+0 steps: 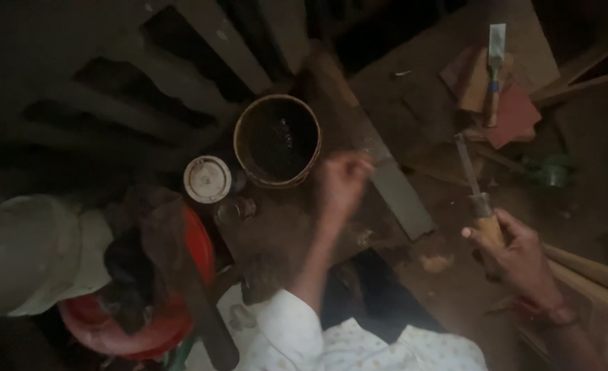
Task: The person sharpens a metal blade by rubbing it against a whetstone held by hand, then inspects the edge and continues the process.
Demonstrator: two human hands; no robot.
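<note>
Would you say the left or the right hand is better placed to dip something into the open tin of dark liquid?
Probably the left hand: it hovers right beside the open tin, pinching something small. The right hand is farther off, gripping the wooden handle of a chisel.

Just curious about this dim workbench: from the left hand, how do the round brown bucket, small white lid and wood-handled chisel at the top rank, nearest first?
1. Round brown bucket, just left of the left hand.
2. Small white lid, farther left.
3. Wood-handled chisel, upper right.
</note>
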